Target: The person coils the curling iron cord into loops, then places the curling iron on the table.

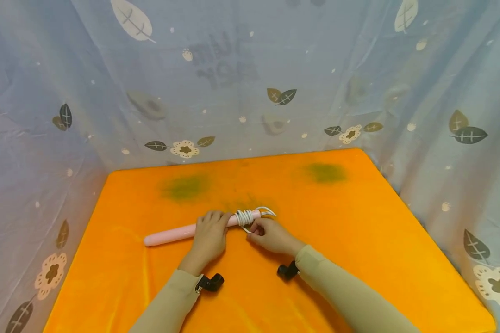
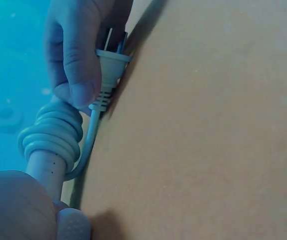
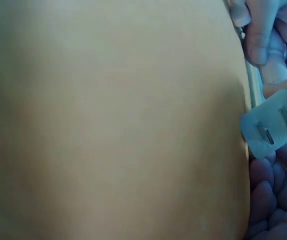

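A pink hair-styling wand point(image 1: 171, 235) lies slantwise on the orange cloth, its rounded end to the left. White cord point(image 1: 245, 217) is wound in several turns round its right-hand part, and a loop of it sticks out past that end. My left hand point(image 1: 210, 233) grips the wand's middle, just left of the coils. Beside the coils, my right hand point(image 1: 272, 236) pinches the two-pin plug point(image 2: 112, 67) at the cord's end. The plug's flat face point(image 3: 271, 122) and both metal pins show in the right wrist view.
The orange cloth point(image 1: 358, 259) covers the table and bears two greenish patches towards the back. Pale curtains point(image 1: 241, 55) with leaf and flower prints hang behind and at both sides. Each wrist carries a black camera mount point(image 1: 211, 282).
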Available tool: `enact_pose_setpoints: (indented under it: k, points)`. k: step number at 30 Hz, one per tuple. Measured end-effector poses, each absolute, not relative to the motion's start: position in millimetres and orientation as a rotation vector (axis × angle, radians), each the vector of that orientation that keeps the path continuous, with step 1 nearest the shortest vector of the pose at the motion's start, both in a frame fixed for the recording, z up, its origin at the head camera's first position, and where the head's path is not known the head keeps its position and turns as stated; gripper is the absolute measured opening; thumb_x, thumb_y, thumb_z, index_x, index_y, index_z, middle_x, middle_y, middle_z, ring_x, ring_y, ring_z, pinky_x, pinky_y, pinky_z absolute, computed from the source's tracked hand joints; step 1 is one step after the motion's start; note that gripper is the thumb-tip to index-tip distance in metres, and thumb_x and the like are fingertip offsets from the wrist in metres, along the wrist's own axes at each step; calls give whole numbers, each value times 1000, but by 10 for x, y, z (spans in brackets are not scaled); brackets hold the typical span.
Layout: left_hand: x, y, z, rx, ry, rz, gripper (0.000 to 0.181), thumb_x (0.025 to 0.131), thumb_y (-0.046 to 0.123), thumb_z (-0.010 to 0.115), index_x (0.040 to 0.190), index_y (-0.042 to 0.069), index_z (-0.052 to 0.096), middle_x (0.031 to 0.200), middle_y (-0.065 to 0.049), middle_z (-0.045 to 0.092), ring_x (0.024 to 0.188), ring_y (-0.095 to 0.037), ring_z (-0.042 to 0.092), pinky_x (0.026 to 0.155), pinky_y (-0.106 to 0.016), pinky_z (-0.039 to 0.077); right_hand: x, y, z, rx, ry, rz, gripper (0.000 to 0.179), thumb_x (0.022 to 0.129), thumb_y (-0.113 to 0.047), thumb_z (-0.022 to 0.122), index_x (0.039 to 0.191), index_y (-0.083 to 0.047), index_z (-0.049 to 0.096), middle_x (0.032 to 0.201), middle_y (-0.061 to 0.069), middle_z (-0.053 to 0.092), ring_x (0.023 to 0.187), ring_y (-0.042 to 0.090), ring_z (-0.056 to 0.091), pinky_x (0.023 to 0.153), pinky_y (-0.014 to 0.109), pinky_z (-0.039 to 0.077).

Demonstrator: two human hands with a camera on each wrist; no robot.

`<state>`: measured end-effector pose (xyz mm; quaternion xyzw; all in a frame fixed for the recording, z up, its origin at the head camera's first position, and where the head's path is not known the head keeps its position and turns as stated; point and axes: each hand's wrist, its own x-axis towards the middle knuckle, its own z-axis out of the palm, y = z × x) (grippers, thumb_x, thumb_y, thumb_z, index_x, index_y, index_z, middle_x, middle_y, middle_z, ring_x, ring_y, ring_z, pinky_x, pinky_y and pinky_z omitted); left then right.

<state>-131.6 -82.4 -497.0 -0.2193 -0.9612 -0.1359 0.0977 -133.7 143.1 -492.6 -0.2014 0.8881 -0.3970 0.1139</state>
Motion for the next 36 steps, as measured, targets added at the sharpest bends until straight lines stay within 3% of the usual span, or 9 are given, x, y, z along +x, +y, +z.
enact_pose_setpoints:
  k: [10,14,18,23,26,30,34,36]
  points:
    - [-1255,-913,-4982,-634,-2837,-396,35,98,14,54,133,16,57,117,-7,54,116,-31,44,87,-47,34,-1302,1329,-4916,-734,2619,-1107,9,95,-25,63,89,-19,62,75,-9,58,64,6,53,62,24,46]
    - [-1192,-926,-4983,-639,-2839,-396,36,99,14,50,135,16,55,119,-8,53,116,-32,43,86,-46,33,-1254,1373,-4851,-793,2569,-1063,8,97,-24,61,95,-17,63,81,-10,60,70,6,55,66,25,48]
    - [-1120,-954,-4984,-677,-2814,-430,38,100,13,49,137,14,54,123,-9,53,119,-32,43,91,-49,34,-1175,1474,-4737,-850,2615,-969,9,99,-25,58,100,-18,64,83,-12,59,68,4,54,65,26,47]
    - [-989,-988,-4959,-696,-2775,-520,40,97,15,56,137,11,54,131,-13,51,127,-35,40,101,-54,32,-1087,1577,-4626,-1120,2934,-792,10,96,-17,63,105,-15,65,86,-7,58,65,7,48,59,25,44]
    - [-899,-967,-4879,-674,-2823,-492,47,96,21,60,141,9,49,138,-17,47,132,-38,37,105,-55,29,-1069,1613,-4596,-1327,3109,-693,17,96,-19,62,109,-9,66,94,1,60,74,13,55,65,27,49]
    - [-802,-940,-4726,-538,-2912,-352,61,96,34,61,148,9,40,146,-20,39,136,-44,29,109,-58,23,-1074,1626,-4559,-1361,3309,-489,36,98,-32,59,120,-3,62,116,14,60,102,28,59,86,40,49]
    - [-769,-979,-4659,-313,-2958,-275,74,94,52,56,152,12,33,153,-21,28,140,-47,16,109,-63,9,-1090,1626,-4545,-1093,3411,-235,68,92,-49,60,141,-5,47,143,22,43,130,40,41,103,56,34]
    - [-770,-1008,-4664,-242,-2978,-274,81,92,59,53,153,12,30,156,-21,22,141,-48,9,108,-66,5,-1106,1637,-4554,-965,3397,-155,78,91,-60,52,148,-8,38,150,22,33,137,43,30,107,60,25]
